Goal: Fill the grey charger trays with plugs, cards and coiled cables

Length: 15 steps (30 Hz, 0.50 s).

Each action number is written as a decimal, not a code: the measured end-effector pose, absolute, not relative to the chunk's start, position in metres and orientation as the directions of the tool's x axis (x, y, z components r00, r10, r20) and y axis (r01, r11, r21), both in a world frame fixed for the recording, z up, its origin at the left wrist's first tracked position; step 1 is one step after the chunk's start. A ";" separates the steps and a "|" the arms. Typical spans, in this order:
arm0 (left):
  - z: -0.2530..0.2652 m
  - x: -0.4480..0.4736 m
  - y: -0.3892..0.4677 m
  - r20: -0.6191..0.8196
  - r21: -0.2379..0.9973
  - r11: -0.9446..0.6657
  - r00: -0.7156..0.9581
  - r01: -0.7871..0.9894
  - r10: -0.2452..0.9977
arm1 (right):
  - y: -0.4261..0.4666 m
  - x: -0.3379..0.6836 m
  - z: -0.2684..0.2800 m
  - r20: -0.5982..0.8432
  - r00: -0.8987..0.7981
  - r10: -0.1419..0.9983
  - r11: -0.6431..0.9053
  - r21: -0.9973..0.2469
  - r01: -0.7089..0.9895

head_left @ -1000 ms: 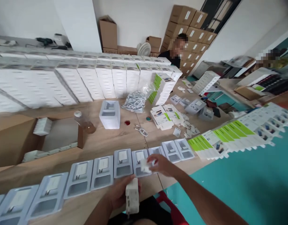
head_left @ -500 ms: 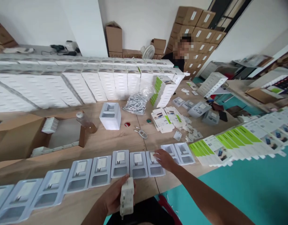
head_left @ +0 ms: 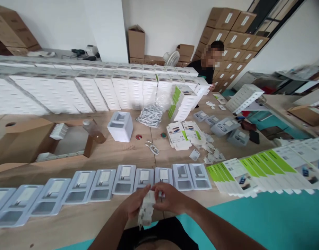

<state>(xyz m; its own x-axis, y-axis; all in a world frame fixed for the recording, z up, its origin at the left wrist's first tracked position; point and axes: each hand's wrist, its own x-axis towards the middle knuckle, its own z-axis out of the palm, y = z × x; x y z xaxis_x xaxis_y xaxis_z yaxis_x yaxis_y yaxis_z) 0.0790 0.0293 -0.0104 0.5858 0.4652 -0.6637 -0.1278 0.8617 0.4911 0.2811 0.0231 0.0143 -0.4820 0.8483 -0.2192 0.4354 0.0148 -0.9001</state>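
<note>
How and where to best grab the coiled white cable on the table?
Probably pinch the coiled white cable across its bundle's middle, from above: it lies flat on the wooden tabletop, nothing covering it. Loose ends stick out at its far left, so gripping there could unwind it.

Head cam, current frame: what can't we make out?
Left hand: head view, far fingers hidden behind the white adapters.
Right hand: head view, its own back and fingers hide whether its grip pinches an adapter.
Leftmost tray: head view, cut off by the left edge.
Carton labels: head view, print too small to read.
</note>
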 end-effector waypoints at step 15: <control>-0.077 0.278 0.030 -0.844 0.295 0.945 0.425 -0.142 0.327 | 0.076 0.484 -0.065 -0.161 -0.316 0.935 0.120 -0.696 0.708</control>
